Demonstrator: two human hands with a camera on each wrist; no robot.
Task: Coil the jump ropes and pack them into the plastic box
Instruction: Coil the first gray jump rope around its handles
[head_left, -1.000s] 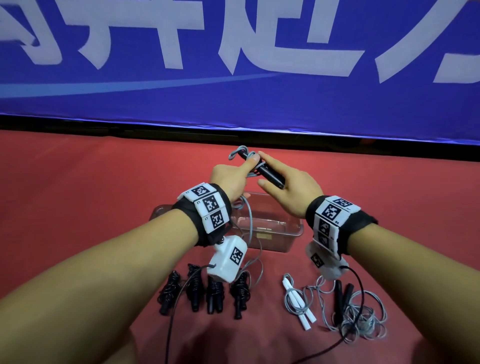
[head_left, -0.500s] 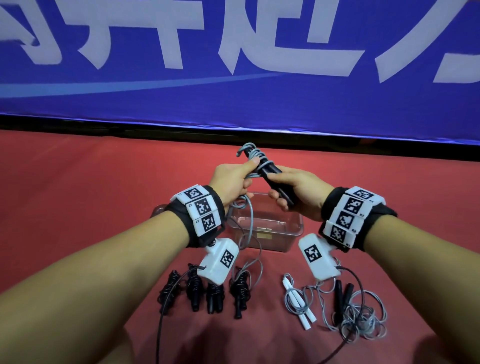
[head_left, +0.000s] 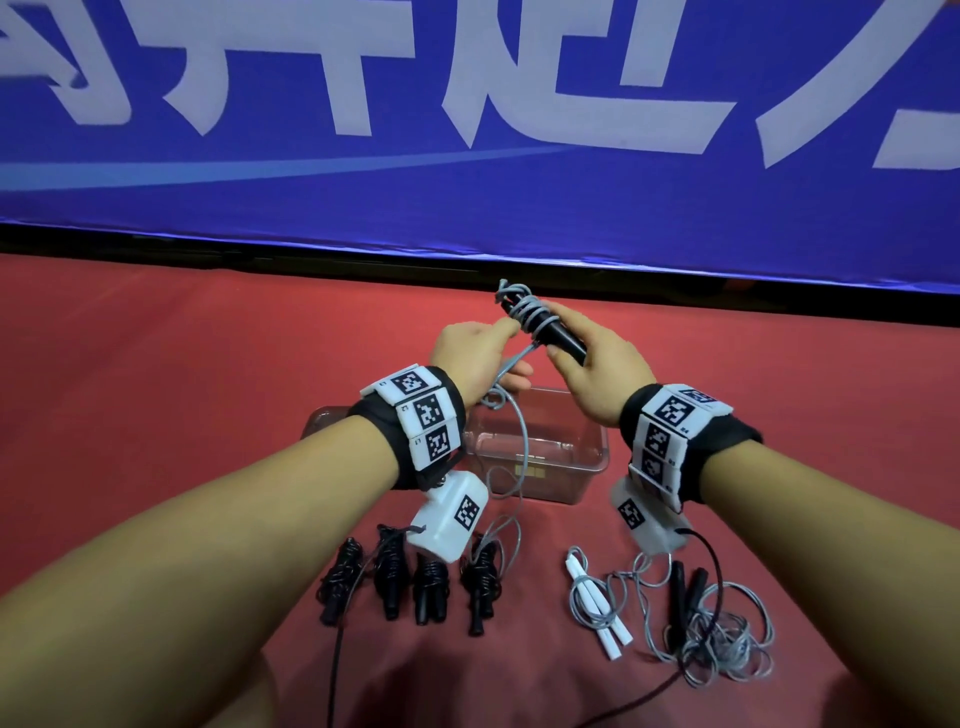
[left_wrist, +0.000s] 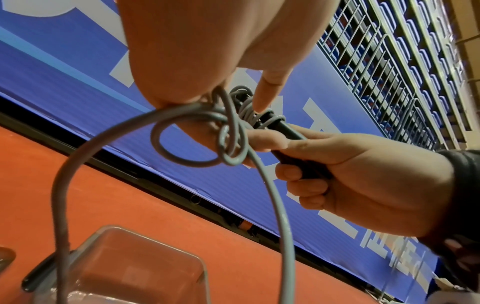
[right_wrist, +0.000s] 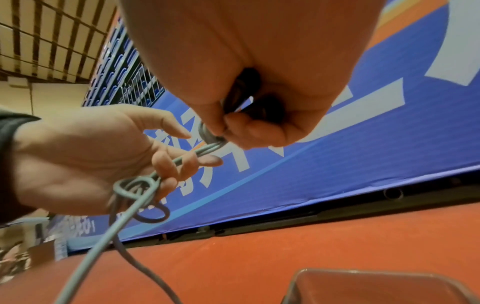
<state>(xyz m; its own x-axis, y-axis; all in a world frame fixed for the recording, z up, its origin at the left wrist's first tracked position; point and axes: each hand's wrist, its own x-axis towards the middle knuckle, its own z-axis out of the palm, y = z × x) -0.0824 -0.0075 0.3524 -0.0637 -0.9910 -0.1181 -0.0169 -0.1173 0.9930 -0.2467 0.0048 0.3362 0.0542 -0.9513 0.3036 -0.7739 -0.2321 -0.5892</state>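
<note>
My right hand (head_left: 587, 358) grips the black handles (head_left: 558, 335) of a grey jump rope above the clear plastic box (head_left: 597, 447), handles tilted up to the left. Several turns of grey cord (head_left: 522, 309) wrap their upper end. My left hand (head_left: 485, 353) pinches the loose grey cord (left_wrist: 182, 111) just below the handles, with small loops (right_wrist: 135, 186) bunched at its fingers. The cord hangs down past the box toward the floor. In the right wrist view my right hand (right_wrist: 246, 121) curls round the handle ends.
Several coiled black ropes (head_left: 410, 577) lie in a row on the red floor in front of the box. To the right lie a white-handled rope (head_left: 597, 603) and a loose grey rope with black handles (head_left: 711, 623). A blue banner (head_left: 467, 130) closes off the back.
More grey cord is wound round the handles' upper end. My left hand has dropped from the top of the handles to below them, pulling the cord down. My right hand rolled back over.
</note>
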